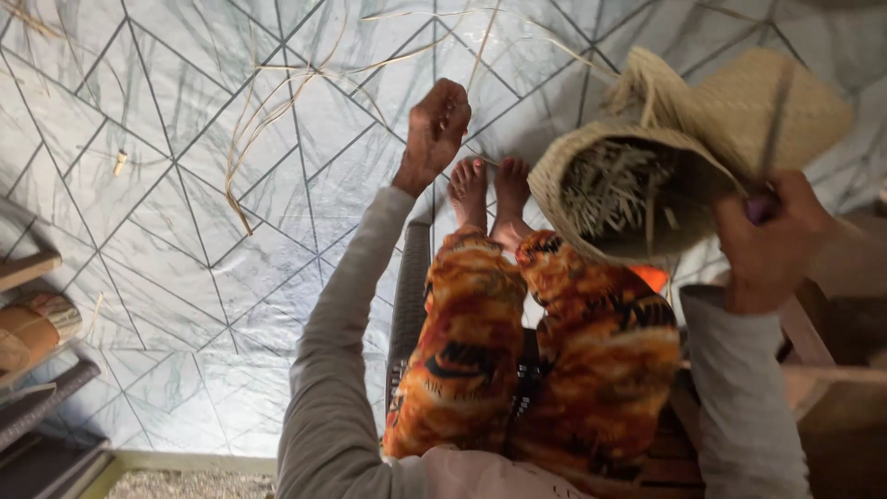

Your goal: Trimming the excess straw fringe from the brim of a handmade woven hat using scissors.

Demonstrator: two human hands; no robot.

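Observation:
I sit looking down over my legs in orange patterned trousers and my bare feet (488, 189). My left hand (434, 129) is stretched forward over the floor, fingers closed around a thin pale straw strip (480, 51) that runs up and away. My right hand (769, 242) is closed on a dark-handled tool (772, 139) whose thin shaft points up across a woven straw basket (647, 185). The basket lies tilted with its mouth toward me, loose straw ends showing inside.
Long loose straw strips (268, 111) lie curled on the white tiled floor (185, 231) at upper left. A roll of material and dark shelves (37, 370) stand at the left edge. Wooden furniture (832, 370) is at the right.

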